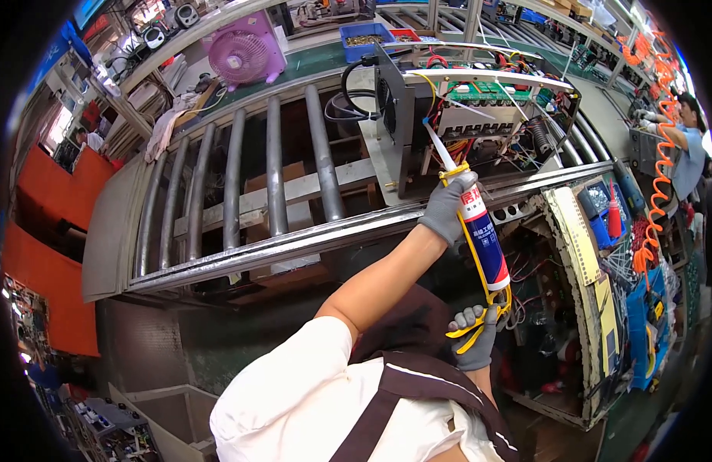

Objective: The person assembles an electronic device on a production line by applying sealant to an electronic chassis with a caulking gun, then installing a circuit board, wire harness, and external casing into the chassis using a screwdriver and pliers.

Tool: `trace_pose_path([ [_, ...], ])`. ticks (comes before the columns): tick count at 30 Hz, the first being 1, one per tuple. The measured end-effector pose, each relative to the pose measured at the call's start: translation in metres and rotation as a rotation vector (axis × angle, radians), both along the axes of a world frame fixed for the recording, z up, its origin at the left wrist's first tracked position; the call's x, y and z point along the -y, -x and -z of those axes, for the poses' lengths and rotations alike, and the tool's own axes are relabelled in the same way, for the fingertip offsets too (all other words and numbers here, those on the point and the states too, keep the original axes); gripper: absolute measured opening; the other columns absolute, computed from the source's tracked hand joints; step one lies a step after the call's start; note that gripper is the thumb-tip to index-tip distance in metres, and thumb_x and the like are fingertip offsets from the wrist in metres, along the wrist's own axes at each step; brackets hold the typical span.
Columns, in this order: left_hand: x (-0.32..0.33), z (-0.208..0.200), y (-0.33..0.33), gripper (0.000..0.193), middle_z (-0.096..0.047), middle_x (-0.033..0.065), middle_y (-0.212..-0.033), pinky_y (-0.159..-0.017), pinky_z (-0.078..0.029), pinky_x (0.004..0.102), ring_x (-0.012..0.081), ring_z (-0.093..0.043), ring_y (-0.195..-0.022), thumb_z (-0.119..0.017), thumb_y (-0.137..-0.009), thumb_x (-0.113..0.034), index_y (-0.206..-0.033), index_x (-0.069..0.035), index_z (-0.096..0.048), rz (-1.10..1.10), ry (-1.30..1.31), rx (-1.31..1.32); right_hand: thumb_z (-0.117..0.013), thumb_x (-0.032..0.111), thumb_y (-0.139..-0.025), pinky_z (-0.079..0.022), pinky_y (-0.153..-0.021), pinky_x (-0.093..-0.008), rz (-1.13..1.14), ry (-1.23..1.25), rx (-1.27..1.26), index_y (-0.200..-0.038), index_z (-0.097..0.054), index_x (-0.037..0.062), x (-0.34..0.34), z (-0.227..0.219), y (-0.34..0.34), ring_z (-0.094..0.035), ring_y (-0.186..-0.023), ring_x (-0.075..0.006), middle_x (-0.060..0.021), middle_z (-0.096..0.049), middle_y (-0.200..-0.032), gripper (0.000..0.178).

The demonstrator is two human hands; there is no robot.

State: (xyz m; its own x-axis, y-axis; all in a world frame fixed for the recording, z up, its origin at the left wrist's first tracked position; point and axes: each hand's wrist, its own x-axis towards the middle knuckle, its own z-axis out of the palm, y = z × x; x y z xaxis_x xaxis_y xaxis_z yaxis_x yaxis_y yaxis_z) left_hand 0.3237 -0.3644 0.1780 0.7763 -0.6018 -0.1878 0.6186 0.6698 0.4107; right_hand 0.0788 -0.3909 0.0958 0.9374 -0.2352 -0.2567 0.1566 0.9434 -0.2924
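Both my hands wear grey gloves and are on a yellow caulking gun (471, 231) loaded with a white, blue and red sealant cartridge (485, 240). My left hand (447, 206) wraps round the front of the gun, just behind the white nozzle (440, 148). Lower down, my right hand (477, 339) is closed round the yellow handle and trigger (470, 335). The nozzle's tip points into an open electrical unit (479, 108) with green circuit boards, wires and a dark end panel (398, 131). Whether the tip touches anything inside, I cannot tell.
The unit stands on a roller conveyor (232, 181). A purple fan (244, 54) and a blue parts bin (366, 40) are beyond it. At right are a parts bench (583, 239), an orange coiled hose (665, 154) and another person (685, 146).
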Motion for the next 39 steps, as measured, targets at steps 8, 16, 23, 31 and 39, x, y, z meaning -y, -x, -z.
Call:
trace_pose_path([
  [8,-0.001,0.001,0.000,0.016,-0.062,0.0051,-0.074,-0.057,-0.054,0.0317,0.0169,-0.062,-0.063,-0.065,-0.085,-0.015,-0.094,-0.008,-0.054,-0.013,-0.013,0.042,-0.052,0.045,-0.092,-0.044,-0.065,-0.0351,0.000,-0.010,-0.020,-0.078,-0.053,0.0130,0.000,0.001,0.001,-0.045,-0.062,-0.0163,0.0005,-0.046,-0.067,0.035],
  [16,-0.002,0.004,-0.001,0.015,-0.063,0.0049,-0.075,-0.060,-0.055,0.0327,0.0168,-0.064,-0.066,-0.065,-0.086,-0.019,-0.091,-0.008,-0.056,0.002,-0.036,0.062,-0.052,0.045,-0.092,-0.044,-0.065,-0.0350,-0.004,0.001,-0.003,-0.078,-0.053,0.0129,-0.002,-0.003,0.003,-0.046,-0.063,-0.0161,0.0006,-0.048,-0.067,0.035],
  [23,-0.004,0.007,-0.002,0.028,-0.065,0.0112,-0.084,-0.073,-0.057,0.0409,0.0249,-0.066,-0.079,-0.063,-0.086,-0.029,-0.094,-0.003,-0.057,0.162,0.198,0.037,-0.054,0.044,-0.091,-0.047,-0.067,-0.0364,0.083,0.164,-0.061,-0.078,-0.053,0.0124,-0.008,-0.027,0.008,-0.049,-0.064,-0.0169,-0.0009,-0.051,-0.068,0.035],
  [31,-0.002,0.010,0.001,0.035,-0.064,0.0136,-0.088,-0.077,-0.056,0.0442,0.0276,-0.065,-0.084,-0.065,-0.084,-0.031,-0.097,0.000,-0.057,0.179,0.254,-0.011,-0.054,0.045,-0.091,-0.047,-0.067,-0.0355,0.115,0.291,-0.065,-0.078,-0.053,0.0131,-0.012,-0.042,0.012,-0.049,-0.065,-0.0162,-0.0007,-0.050,-0.068,0.034],
  [39,-0.001,0.011,0.009,0.027,-0.064,0.0123,-0.089,-0.076,-0.056,0.0448,0.0272,-0.066,-0.084,-0.063,-0.086,-0.026,-0.100,-0.004,-0.056,0.189,0.281,-0.004,-0.052,0.046,-0.092,-0.044,-0.066,-0.0325,0.101,0.279,-0.078,-0.079,-0.051,0.0145,-0.013,-0.038,0.020,-0.045,-0.065,-0.0136,0.0017,-0.047,-0.069,0.034],
])
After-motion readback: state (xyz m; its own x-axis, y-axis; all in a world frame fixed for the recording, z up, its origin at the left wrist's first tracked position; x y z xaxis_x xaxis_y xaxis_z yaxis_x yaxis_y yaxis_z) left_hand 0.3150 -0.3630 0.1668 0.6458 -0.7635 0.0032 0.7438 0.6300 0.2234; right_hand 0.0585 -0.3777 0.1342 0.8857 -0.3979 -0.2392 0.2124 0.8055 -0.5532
